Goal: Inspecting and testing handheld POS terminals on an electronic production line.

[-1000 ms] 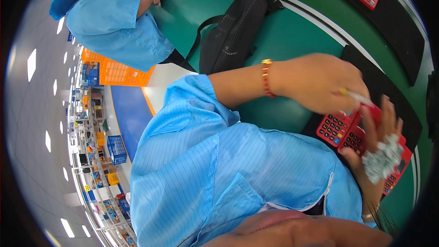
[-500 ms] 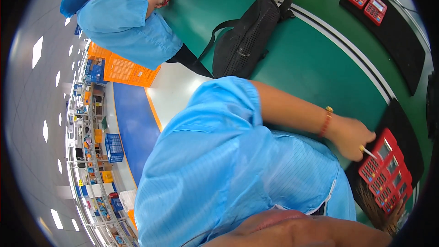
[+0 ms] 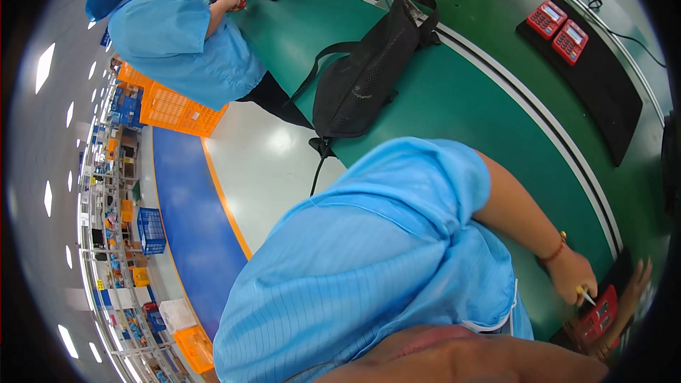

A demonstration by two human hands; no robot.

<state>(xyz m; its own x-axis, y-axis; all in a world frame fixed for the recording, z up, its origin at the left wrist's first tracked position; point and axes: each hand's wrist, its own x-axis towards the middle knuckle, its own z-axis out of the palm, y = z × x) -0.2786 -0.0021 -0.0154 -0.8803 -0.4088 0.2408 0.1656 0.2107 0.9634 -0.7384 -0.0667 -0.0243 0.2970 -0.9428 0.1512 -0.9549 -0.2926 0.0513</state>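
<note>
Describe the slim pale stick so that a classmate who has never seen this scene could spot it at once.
Find the long green table and follow it to the picture's lower right. There, the left hand, wearing a red bracelet, holds the slim pale stick. Its thin, light tip stands out from the chunky red devices close by.

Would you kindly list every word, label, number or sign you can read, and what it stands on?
None can be read clearly enough to quote.
Red keypad devices by the left hand: too blurred.
Two red devices on the far black mat: too small.
Black bag: pale mark, too blurred.
</note>
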